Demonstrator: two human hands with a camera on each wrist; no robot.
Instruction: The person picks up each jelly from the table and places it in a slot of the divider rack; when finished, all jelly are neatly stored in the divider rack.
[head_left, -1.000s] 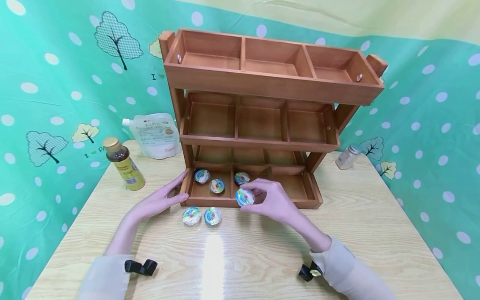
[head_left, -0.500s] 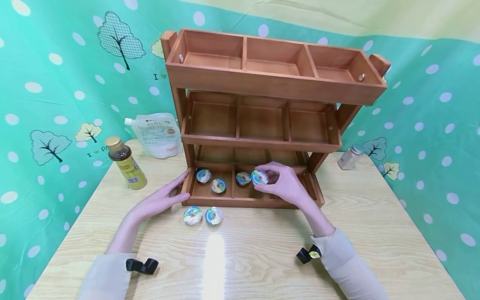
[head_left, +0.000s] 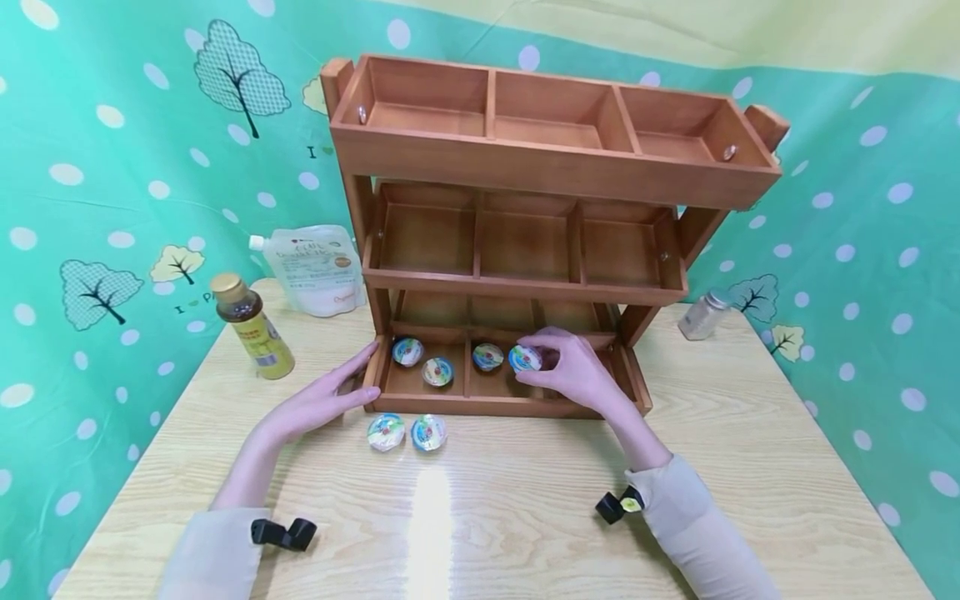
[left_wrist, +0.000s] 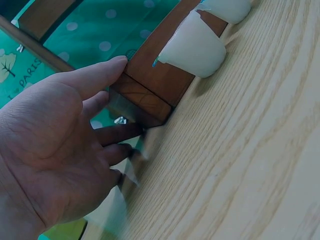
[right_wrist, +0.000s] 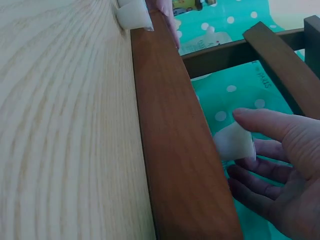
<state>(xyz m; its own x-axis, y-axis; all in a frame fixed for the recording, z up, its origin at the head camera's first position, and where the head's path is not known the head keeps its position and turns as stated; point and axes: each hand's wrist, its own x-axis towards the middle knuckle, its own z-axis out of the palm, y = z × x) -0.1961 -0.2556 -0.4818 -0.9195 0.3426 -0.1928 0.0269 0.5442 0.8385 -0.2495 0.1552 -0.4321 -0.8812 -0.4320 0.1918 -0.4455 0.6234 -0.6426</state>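
Observation:
My right hand point(head_left: 573, 371) pinches a small jelly cup point(head_left: 525, 358) with a printed foil lid, low in the middle compartment of the bottom tier of a brown wooden rack point(head_left: 510, 406). In the right wrist view, this cup's white side point(right_wrist: 234, 142) shows between thumb and fingers. Another jelly cup point(head_left: 487, 357) sits to its left. The left compartment holds two more, a rear cup point(head_left: 407, 352) and a front cup point(head_left: 437, 372). My left hand point(head_left: 318, 404), fingers extended, rests against the tier's left end. Two cups stand on the table before the rack, a left one point(head_left: 386, 432) and a right one point(head_left: 428, 433).
Left of the rack stand a gold-capped bottle point(head_left: 255, 329) and a white spouted pouch point(head_left: 317, 271). A small clear jar point(head_left: 703, 317) is at the right. Upper tiers with dividers overhang the bottom one. A patterned green curtain point(head_left: 112, 200) hangs behind.
My right hand has carried its cup from above the tier's front edge back and rightward into the middle compartment, then slightly lower. The left hand has stayed at the rack's end.

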